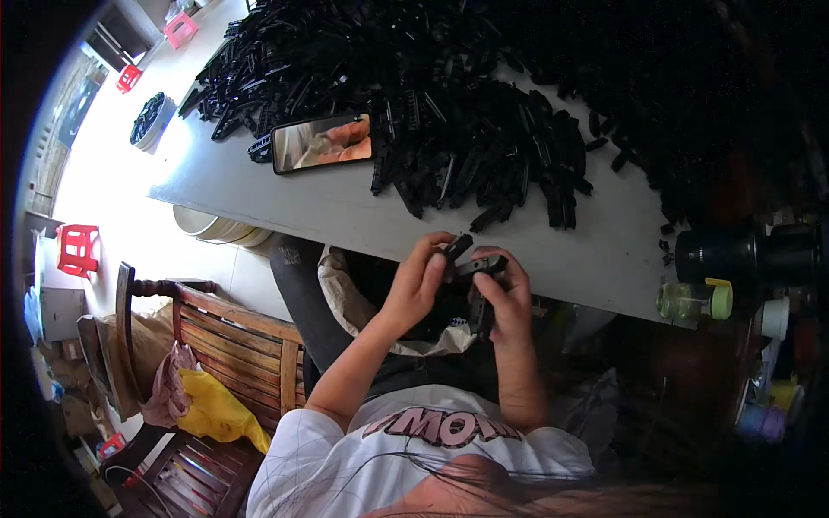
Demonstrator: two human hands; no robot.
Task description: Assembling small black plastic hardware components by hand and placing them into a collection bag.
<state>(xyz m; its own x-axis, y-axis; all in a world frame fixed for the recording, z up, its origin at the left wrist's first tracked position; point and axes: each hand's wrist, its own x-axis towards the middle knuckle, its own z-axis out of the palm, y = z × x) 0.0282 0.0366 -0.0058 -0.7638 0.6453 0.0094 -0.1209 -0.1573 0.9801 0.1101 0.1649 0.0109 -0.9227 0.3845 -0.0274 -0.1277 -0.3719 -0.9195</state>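
Both my hands grip black plastic parts: left hand (pixel 420 278), right hand (pixel 505 298), pressing two together. Big pile of parts (pixel 449 112) on the surface (pixel 345 207) looks undone; most work remains.

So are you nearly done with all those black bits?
Not nearly. Nothing in view clearly shows finished pieces. Right now the left hand and the right hand hold a small black plastic part together at the table edge, above an open bag on the lap. A big heap of black parts is left on the table.
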